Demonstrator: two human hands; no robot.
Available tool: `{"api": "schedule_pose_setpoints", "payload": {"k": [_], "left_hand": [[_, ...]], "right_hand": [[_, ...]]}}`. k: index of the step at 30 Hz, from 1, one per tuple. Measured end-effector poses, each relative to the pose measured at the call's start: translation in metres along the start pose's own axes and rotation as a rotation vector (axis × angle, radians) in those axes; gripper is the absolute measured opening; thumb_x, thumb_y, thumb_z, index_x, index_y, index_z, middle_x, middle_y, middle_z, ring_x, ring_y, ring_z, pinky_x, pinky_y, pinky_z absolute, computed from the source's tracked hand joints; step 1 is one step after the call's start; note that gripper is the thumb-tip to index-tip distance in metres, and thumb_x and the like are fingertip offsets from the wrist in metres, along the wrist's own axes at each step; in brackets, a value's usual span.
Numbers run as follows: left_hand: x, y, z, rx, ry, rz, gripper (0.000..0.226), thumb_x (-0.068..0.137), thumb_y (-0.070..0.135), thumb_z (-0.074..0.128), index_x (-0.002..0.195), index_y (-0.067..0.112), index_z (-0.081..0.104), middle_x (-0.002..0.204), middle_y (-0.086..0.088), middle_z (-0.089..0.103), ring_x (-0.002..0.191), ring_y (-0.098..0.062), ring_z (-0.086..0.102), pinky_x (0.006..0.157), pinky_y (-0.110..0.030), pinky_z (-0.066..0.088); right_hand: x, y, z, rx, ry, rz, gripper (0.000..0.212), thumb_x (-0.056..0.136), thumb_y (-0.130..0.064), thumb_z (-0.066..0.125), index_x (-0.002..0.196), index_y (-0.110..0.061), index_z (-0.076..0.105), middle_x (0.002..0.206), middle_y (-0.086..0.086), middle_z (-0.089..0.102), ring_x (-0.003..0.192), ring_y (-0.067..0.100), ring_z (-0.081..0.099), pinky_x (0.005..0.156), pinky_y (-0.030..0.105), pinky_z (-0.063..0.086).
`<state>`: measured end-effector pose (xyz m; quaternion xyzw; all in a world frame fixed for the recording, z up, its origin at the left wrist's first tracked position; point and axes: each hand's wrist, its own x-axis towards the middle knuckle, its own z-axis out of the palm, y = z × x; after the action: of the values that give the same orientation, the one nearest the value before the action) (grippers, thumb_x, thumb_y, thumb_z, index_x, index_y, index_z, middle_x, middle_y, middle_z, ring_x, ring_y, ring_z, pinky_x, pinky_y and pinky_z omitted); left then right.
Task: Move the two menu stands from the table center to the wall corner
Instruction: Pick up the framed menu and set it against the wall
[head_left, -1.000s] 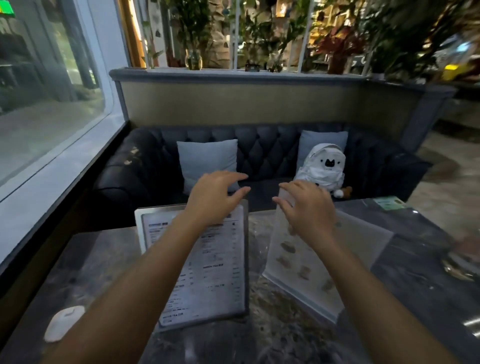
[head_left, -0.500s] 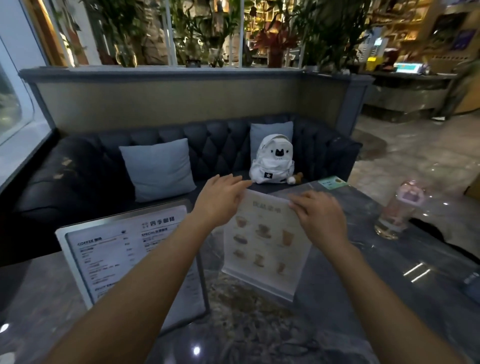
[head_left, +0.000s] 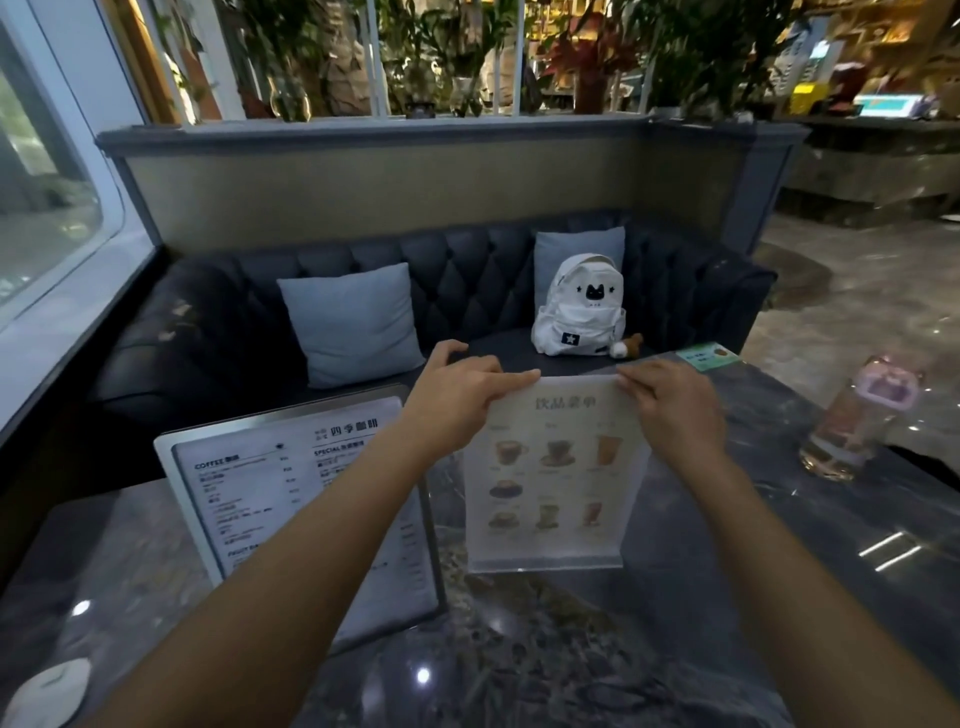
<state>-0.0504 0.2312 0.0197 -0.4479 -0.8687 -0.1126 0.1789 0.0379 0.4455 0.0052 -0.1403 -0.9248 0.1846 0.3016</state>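
Two menu stands are upright on the dark marble table (head_left: 727, 597). The clear acrylic drinks menu stand (head_left: 550, 483) with pictures of cups stands at the middle. My left hand (head_left: 462, 384) pinches its top left corner and my right hand (head_left: 670, 400) pinches its top right corner. To its left stands the larger grey-framed coffee menu stand (head_left: 260, 493), printed with text, partly hidden behind my left forearm. Neither hand touches it.
A glass bottle with a pink lid (head_left: 857, 421) stands at the table's right. A green card (head_left: 709, 357) lies at the far edge, a white oval object (head_left: 47, 691) at the near left. Behind are a dark sofa with cushions, a white backpack (head_left: 576, 306) and the window wall (head_left: 62, 291) on the left.
My left hand left the grey-framed stand and joined the right on the acrylic stand's top edge. The acrylic stand has turned to face me. The view swung right, then back left.
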Motion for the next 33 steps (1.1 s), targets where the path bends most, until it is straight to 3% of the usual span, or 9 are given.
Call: {"api": "schedule_pose_setpoints", "payload": {"k": [6,13,18,21,23,26,29,33], "left_hand": [[-0.009,0.008,0.005,0.001,0.062,-0.033,0.048,0.089,0.003,0.045,0.131,0.027,0.047,0.099,-0.006,0.067,0.092,-0.024,0.06,0.105,-0.036,0.021],[-0.014,0.015,0.007,0.034,0.121,-0.022,0.046,0.081,-0.004,0.052,0.122,0.017,0.057,0.084,-0.01,0.068,0.078,-0.028,0.063,0.103,-0.041,0.032],[-0.015,0.016,0.007,0.029,0.127,-0.036,0.044,0.084,0.0,0.05,0.124,0.018,0.054,0.091,-0.01,0.067,0.085,-0.028,0.062,0.102,-0.043,0.031],[-0.017,0.016,0.007,0.005,0.118,-0.041,0.043,0.088,0.006,0.047,0.128,0.021,0.05,0.097,-0.009,0.065,0.09,-0.027,0.06,0.098,-0.039,0.031],[-0.019,0.015,0.006,-0.022,0.105,-0.042,0.042,0.09,0.016,0.046,0.131,0.025,0.045,0.103,-0.007,0.063,0.094,-0.025,0.058,0.09,-0.036,0.032],[-0.025,0.012,-0.001,-0.085,0.131,-0.055,0.042,0.089,0.03,0.05,0.13,0.026,0.046,0.111,-0.005,0.062,0.099,-0.023,0.057,0.085,-0.036,0.036],[-0.034,0.004,-0.011,-0.093,0.19,-0.069,0.042,0.088,0.037,0.052,0.127,0.022,0.05,0.11,-0.006,0.064,0.098,-0.024,0.058,0.082,-0.036,0.04],[-0.053,-0.02,-0.027,-0.053,0.239,-0.18,0.043,0.087,0.043,0.052,0.125,0.021,0.054,0.108,-0.006,0.065,0.097,-0.024,0.059,0.081,-0.037,0.043]], "right_hand": [[0.014,0.005,0.007,0.125,-0.054,-0.008,0.023,0.087,-0.019,0.056,0.107,-0.013,0.067,0.112,0.008,0.068,0.105,0.025,0.056,0.086,0.032,0.041],[0.021,0.005,0.005,0.157,-0.052,-0.104,0.021,0.083,-0.01,0.061,0.102,-0.004,0.068,0.109,0.016,0.069,0.104,0.03,0.059,0.078,0.011,0.029],[0.019,0.008,0.005,0.123,-0.071,-0.115,0.023,0.085,-0.014,0.059,0.106,-0.007,0.067,0.112,0.013,0.068,0.107,0.028,0.057,0.085,0.016,0.032],[0.016,0.007,0.003,0.055,-0.099,-0.146,0.026,0.088,-0.016,0.056,0.112,-0.008,0.063,0.117,0.014,0.065,0.113,0.029,0.054,0.095,0.038,0.04],[0.013,0.004,0.0,-0.005,-0.094,-0.166,0.029,0.087,-0.018,0.057,0.113,-0.009,0.062,0.119,0.014,0.064,0.113,0.031,0.054,0.096,0.045,0.039],[0.008,-0.004,-0.003,-0.069,-0.07,-0.202,0.032,0.084,-0.024,0.06,0.114,-0.015,0.06,0.117,0.01,0.065,0.112,0.029,0.055,0.095,0.045,0.033],[0.005,-0.02,-0.004,-0.083,0.005,-0.268,0.029,0.084,-0.031,0.059,0.109,-0.018,0.062,0.11,0.005,0.068,0.106,0.024,0.057,0.092,0.037,0.024],[0.006,-0.055,0.001,-0.026,-0.013,-0.325,0.032,0.084,-0.031,0.06,0.111,-0.014,0.061,0.109,0.007,0.067,0.105,0.027,0.058,0.09,0.042,0.033]]}}
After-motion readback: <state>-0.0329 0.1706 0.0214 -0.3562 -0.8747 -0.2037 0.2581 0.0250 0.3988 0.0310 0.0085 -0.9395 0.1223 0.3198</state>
